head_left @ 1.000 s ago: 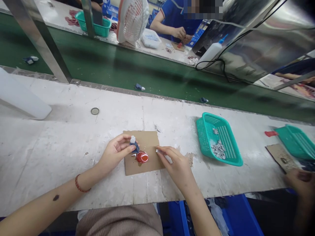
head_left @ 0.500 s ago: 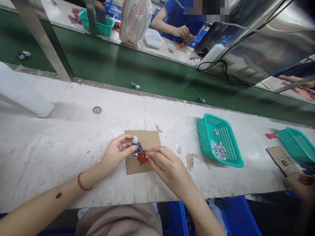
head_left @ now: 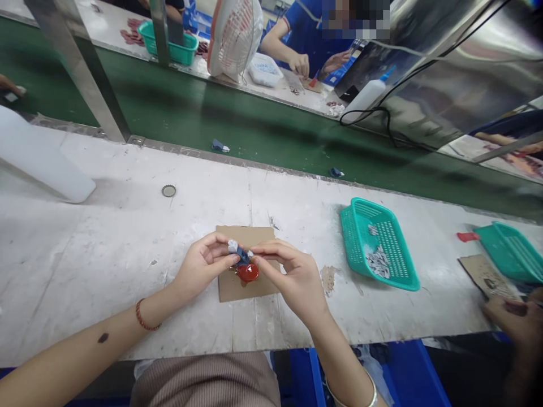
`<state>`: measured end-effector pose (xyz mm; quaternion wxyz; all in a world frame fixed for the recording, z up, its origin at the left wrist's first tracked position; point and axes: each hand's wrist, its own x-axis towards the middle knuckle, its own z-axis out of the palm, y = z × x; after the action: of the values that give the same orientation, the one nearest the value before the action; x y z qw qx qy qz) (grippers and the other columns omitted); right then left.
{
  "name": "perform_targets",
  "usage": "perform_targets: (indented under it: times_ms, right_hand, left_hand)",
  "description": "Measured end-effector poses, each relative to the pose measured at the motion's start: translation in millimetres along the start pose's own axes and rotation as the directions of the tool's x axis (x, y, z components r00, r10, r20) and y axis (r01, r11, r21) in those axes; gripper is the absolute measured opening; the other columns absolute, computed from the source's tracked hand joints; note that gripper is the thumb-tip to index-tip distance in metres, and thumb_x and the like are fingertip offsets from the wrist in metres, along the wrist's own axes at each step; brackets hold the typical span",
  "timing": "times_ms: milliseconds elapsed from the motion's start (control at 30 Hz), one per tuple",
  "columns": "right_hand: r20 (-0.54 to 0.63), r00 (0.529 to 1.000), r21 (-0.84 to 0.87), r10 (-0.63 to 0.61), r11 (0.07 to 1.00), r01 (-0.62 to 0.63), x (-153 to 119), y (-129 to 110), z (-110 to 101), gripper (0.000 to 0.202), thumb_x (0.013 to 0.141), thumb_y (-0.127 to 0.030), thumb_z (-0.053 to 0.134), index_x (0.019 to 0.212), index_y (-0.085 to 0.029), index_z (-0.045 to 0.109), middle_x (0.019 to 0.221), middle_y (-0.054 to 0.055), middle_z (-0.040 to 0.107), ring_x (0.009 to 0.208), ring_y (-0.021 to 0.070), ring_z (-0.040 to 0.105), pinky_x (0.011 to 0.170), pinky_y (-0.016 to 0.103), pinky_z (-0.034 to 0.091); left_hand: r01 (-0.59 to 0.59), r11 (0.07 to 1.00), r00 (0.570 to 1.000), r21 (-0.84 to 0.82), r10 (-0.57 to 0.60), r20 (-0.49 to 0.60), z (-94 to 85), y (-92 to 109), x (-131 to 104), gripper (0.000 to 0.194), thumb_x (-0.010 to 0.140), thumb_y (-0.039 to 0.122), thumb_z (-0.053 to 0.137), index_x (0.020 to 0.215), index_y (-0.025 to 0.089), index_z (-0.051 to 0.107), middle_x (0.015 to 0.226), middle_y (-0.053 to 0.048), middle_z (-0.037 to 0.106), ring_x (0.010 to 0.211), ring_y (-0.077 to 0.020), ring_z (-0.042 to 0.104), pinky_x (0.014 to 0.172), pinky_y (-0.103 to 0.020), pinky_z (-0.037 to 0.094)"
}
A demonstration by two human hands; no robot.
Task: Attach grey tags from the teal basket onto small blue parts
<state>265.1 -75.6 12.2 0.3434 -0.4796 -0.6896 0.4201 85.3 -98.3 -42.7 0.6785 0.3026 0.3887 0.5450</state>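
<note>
Left hand (head_left: 202,261) has a narrow grip on the blue piece (head_left: 241,256), thumb against fingers, with a knobbly whitish tip poking up. Right hand (head_left: 292,271) is in a tight pinch on a tiny white bit (head_left: 250,255), right at the blue piece's right end; can't really tell if they touch. All of this sits just below the middle of the frame, over a cardboard square (head_left: 248,233) with pretty straight edges. Super glossy red round thing (head_left: 248,273) right under the fingertips, so not much room there.

Loads of bare worktop (head_left: 127,237) left of the cardboard and above it, scuffed off-white with peeled patches. Its near edge runs across the lower frame, and the far one has a metal strip beside the smooth green surface (head_left: 178,118), where two small blue parts lie. There's a crimped metal cap (head_left: 168,191) left of center, and a smooth white plastic bottle (head_left: 46,158) at the left edge.

Right of center is a teal perforated plastic basket (head_left: 354,243) holding small greyish pieces, well apart from the hands. Someone else's hands (head_left: 511,316) are at the lower right, near another bit of cardboard.
</note>
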Motion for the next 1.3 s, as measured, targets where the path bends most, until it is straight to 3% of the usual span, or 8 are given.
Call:
perform_targets:
  times_ms: [433, 667, 767, 867, 967, 1067, 1200, 1300]
  right_hand:
    - [0.062, 0.998, 0.006, 0.014, 1.000, -0.015, 6.7, 1.2, 6.6, 0.007, 0.083, -0.028, 0.072, 0.084, -0.023, 0.077, 0.090, 0.006, 0.074, 0.089, 0.0216, 0.068, 0.083, 0.038, 0.058]
    - [0.303, 0.928, 0.382, 0.215, 0.865, -0.325, 15.9, -0.4, 4.1, 0.028, 0.077, -0.045, 0.077, 0.083, -0.021, 0.064, 0.089, 0.003, 0.067, 0.073, 0.0166, 0.065, 0.063, 0.030, 0.058]
    - [0.364, 0.919, 0.515, 0.150, 0.790, -0.333, 21.0, -5.8, 11.3, 0.028, 0.087, -0.048, 0.066, 0.094, -0.024, 0.056, 0.094, 0.002, 0.065, 0.071, 0.0140, 0.064, 0.067, 0.030, 0.057]
    - [0.357, 0.932, 0.569, 0.067, 0.775, -0.274, 31.5, -9.0, 17.3, 0.027, 0.092, -0.049, 0.058, 0.102, -0.025, 0.050, 0.083, 0.001, 0.064, 0.071, 0.0156, 0.064, 0.070, 0.033, 0.056]
    - [0.253, 0.967, 0.530, 0.041, 0.830, -0.175, 48.0, -4.8, 16.0, 0.028, 0.094, -0.047, 0.056, 0.111, -0.025, 0.051, 0.078, 0.001, 0.064, 0.070, 0.0174, 0.063, 0.069, 0.034, 0.054]
    - [0.135, 0.989, 0.521, 0.063, 0.845, -0.125, 65.6, 7.4, 8.4, 0.035, 0.092, -0.048, 0.057, 0.116, -0.022, 0.055, 0.079, 0.003, 0.065, 0.071, 0.0181, 0.062, 0.067, 0.034, 0.052]
    - [0.049, 0.988, 0.528, 0.148, 0.836, -0.152, 81.6, 28.4, -3.2, 0.039, 0.086, -0.051, 0.061, 0.106, -0.017, 0.063, 0.081, 0.006, 0.067, 0.067, 0.0162, 0.059, 0.063, 0.032, 0.051]
    - [0.027, 0.986, 0.495, 0.165, 0.855, -0.156, 89.2, 43.9, -9.2, 0.042, 0.084, -0.053, 0.060, 0.098, -0.014, 0.066, 0.082, 0.010, 0.069, 0.065, 0.0161, 0.060, 0.061, 0.031, 0.051]
  left_hand:
    - [-0.044, 0.999, 0.999, 0.009, 0.044, -0.014, 0.7, -0.8, -1.1, 0.023, 0.071, 0.024, 0.082, 0.084, 0.018, 0.064, 0.089, -0.004, 0.073, 0.088, -0.0187, 0.070, 0.081, -0.032, 0.056]
    - [-0.071, 0.997, 0.997, 0.034, 0.071, -0.002, 4.6, 11.2, -1.1, 0.022, 0.071, 0.027, 0.082, 0.085, 0.019, 0.067, 0.091, -0.007, 0.075, 0.092, -0.0234, 0.070, 0.085, -0.037, 0.055]
    - [-0.129, 0.989, 0.990, 0.078, 0.132, -0.043, 9.2, 18.7, 1.0, 0.019, 0.072, 0.027, 0.082, 0.083, 0.019, 0.069, 0.102, -0.009, 0.075, 0.106, -0.0255, 0.066, 0.092, -0.037, 0.051]
    - [-0.151, 0.985, 0.987, 0.087, 0.155, -0.044, 12.1, 27.5, 10.3, 0.019, 0.075, 0.029, 0.079, 0.089, 0.021, 0.068, 0.092, -0.005, 0.075, 0.083, -0.0209, 0.068, 0.083, -0.037, 0.053]
    - [-0.253, 0.925, 0.967, 0.282, 0.236, 0.093, 5.2, 46.7, 38.3, 0.020, 0.084, 0.033, 0.068, 0.100, 0.020, 0.067, 0.087, -0.005, 0.073, 0.072, -0.0195, 0.067, 0.081, -0.038, 0.053]
    - [-0.404, 0.572, 0.891, 0.714, 0.421, 0.167, -17.3, 79.0, 89.2, 0.027, 0.092, 0.033, 0.049, 0.106, 0.019, 0.068, 0.114, -0.009, 0.071, 0.108, -0.0238, 0.064, 0.095, -0.037, 0.048]
    - [-0.284, 0.404, 0.862, 0.869, 0.504, 0.047, -59.2, 121.0, 161.8, 0.032, 0.081, 0.011, 0.054, 0.110, 0.015, 0.066, 0.132, -0.015, 0.059, 0.129, -0.0289, 0.046, 0.113, -0.044, 0.029]
    - [-0.163, 0.366, 0.859, 0.916, 0.510, -0.050, -83.8, 136.0, 192.6, 0.023, 0.076, 0.010, 0.060, 0.098, 0.013, 0.067, 0.126, -0.018, 0.058, 0.129, -0.0350, 0.041, 0.113, -0.053, 0.023]
